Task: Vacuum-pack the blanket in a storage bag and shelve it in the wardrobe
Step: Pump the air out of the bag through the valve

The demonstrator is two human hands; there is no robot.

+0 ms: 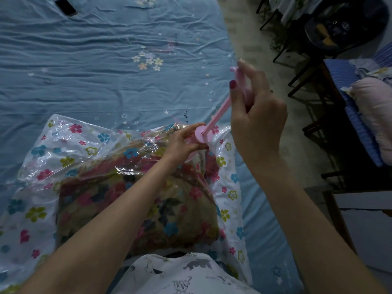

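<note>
A clear storage bag (63, 149) printed with coloured flowers lies on the bed, and a folded floral blanket (135, 198) shows through it. A pink hand pump (202, 135) stands on the bag near its far right corner. My left hand (183, 143) grips the pump's round body at the top. The pump's thin pink rod (218, 115) is drawn out upward to the right. My right hand (254, 115) holds the rod's handle end, fingers curled round it.
The bed has a wrinkled blue sheet (95, 71) with stars and small flowers. A black phone (66, 6) lies at its far left. To the right are the floor, dark chair legs (297, 60) and a table with folded bedding (373, 115).
</note>
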